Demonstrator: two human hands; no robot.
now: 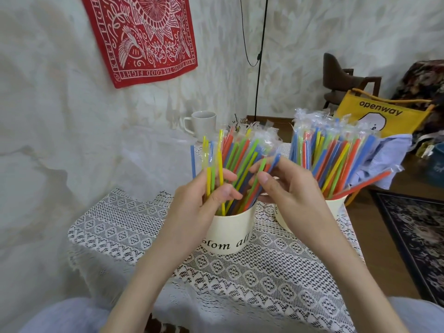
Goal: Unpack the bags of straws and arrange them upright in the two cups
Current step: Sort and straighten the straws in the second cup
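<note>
Two hands show: a left hand (pixel 204 200) and a right hand (pixel 288 188). Two cream cups stand on the table: a near cup (pixel 230 234) and a far cup (pixel 336 207), partly hidden behind the right hand. Each cup holds one bunch of wrapped straws, so two bunches: a near bunch (pixel 242 155) and a far bunch (pixel 336 150). The straws in each are too many and too overlapped to count; they come in at least five colours: yellow, green, blue, orange and red. One white mug (pixel 201 124) stands behind. One lace cloth (pixel 264 280) covers the table. One red banner (pixel 141 37), one yellow bag (pixel 382 114), one chair (pixel 341 80) and one patterned rug (pixel 418 234) are in view.
</note>
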